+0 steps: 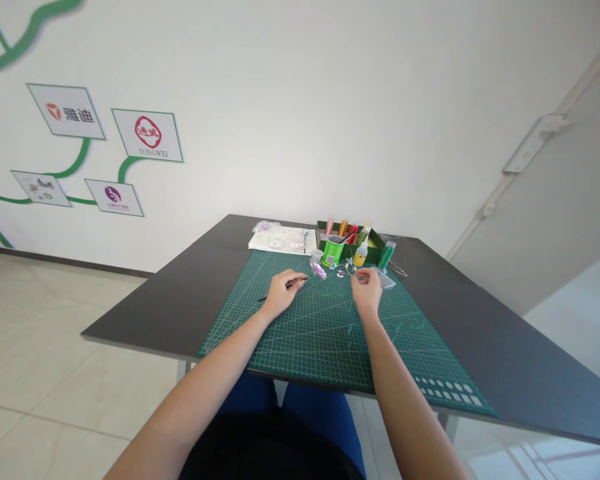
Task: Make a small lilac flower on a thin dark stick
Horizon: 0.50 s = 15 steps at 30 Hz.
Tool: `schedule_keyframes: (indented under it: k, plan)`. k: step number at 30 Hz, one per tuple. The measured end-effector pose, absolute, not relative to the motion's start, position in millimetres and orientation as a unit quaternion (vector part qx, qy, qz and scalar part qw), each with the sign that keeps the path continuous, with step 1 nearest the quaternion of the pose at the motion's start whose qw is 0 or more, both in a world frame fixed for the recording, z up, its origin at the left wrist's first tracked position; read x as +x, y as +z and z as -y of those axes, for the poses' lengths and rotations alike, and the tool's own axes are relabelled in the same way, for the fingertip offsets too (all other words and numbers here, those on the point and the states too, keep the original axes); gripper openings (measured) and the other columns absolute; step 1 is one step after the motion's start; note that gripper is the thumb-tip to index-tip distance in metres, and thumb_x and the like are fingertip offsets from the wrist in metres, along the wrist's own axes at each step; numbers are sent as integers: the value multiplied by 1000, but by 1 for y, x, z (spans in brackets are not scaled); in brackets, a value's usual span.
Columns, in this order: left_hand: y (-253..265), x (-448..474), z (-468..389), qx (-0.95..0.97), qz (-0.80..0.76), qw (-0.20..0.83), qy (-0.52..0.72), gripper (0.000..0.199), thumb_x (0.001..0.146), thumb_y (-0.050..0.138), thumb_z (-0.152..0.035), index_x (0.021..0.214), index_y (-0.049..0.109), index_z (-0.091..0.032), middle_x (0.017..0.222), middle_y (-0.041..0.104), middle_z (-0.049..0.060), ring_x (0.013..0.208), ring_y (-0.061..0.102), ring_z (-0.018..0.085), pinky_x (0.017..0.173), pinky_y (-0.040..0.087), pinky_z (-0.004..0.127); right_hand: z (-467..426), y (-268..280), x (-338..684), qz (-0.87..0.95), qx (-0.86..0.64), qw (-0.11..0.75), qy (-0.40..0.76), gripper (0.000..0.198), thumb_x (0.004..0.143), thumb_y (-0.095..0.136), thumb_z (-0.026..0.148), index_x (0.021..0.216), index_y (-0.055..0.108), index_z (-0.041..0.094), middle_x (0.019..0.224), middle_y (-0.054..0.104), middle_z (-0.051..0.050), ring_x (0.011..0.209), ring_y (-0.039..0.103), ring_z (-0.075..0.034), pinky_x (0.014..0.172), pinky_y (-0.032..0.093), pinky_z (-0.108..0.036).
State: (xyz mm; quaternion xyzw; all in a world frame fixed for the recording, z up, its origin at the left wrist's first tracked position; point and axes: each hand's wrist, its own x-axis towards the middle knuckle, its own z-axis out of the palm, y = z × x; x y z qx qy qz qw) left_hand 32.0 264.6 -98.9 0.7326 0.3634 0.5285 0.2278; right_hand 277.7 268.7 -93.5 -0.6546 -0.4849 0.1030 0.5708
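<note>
Left hand (281, 291): here on my feed, I see its fingers closed round a slim dark stick (262, 299), the tail poking out behind over the mat.
Purple flower (319, 271): right there, just past the left fingertips, between my two hands; whether the fingers touch its stem, I can't tell from here.
Right hand (367, 288): fingertips pinched together, and I have them gripping the end of a thin wire sprig (347, 271).
Wire sprig: reaching left from those fingers, small pale blooms along it, too tiny for me to count.
Green can (333, 252): upright behind the flower, with a small clear jar (316, 256) just beside it on the left.
Box (375, 256): dark green, behind the can, colored rolls in it; a glue bottle (361, 254) stands upright in front.
Papers (283, 240): at the back left, a crumpled clear bag (267, 227) on top.
Green mat (305, 333): flat on the dark counter (180, 303), both my hands above it.
</note>
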Motion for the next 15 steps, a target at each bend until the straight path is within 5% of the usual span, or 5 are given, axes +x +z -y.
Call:
schedule_keyframes:
  k: [3,9,15]
  plan:
    - [-99,32,-265,731,-362,225,533,16,89,67,-15,99,80,-17,82,71,5,70,57,14,68,45,27,-265,-95,258,582,-555,570,166,24,78,61,31,97,67,17,91,69,-9,66,52,-18,68,46,-32]
    - [-99,34,-265,733,-366,224,528,19,89,67,-11,101,80,-17,79,68,4,70,56,14,68,44,26,-254,-93,227,616,-398,459,502,60,76,73,53,122,63,17,78,70,-5,52,53,-14,40,29,-23]
    - [-97,33,-264,728,-380,211,530,17,88,69,-10,100,80,-17,85,73,5,72,59,15,71,46,27,-247,-86,231,605,-378,438,547,54,79,74,52,113,71,10,47,53,5,38,39,-7,38,22,-20]
